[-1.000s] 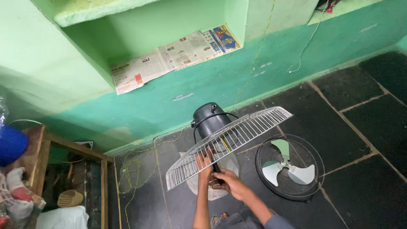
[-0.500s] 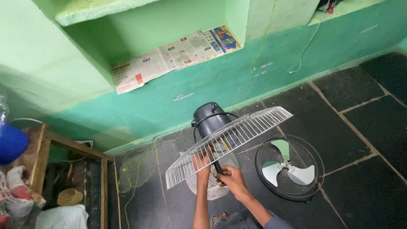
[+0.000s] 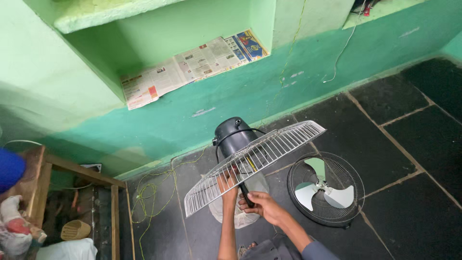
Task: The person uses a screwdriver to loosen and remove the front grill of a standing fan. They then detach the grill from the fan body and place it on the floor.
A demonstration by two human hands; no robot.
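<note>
My hands' way forward is blocked by the wire fan guard (image 3: 255,166) tilted across the black motor housing (image 3: 233,136), the second guard with its blades (image 3: 325,188) lies close on my right, and bare dark floor (image 3: 418,159) stays open beyond it.

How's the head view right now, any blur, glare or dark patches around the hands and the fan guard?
Head view: sharp, no motion blur; the white wire guard reads clearly against the dark floor. Light is soft and even, with no glare. The left hand and right hand are well lit. Wide-angle lens bends the green wall. The space under the wooden frame is shadowed.
</note>
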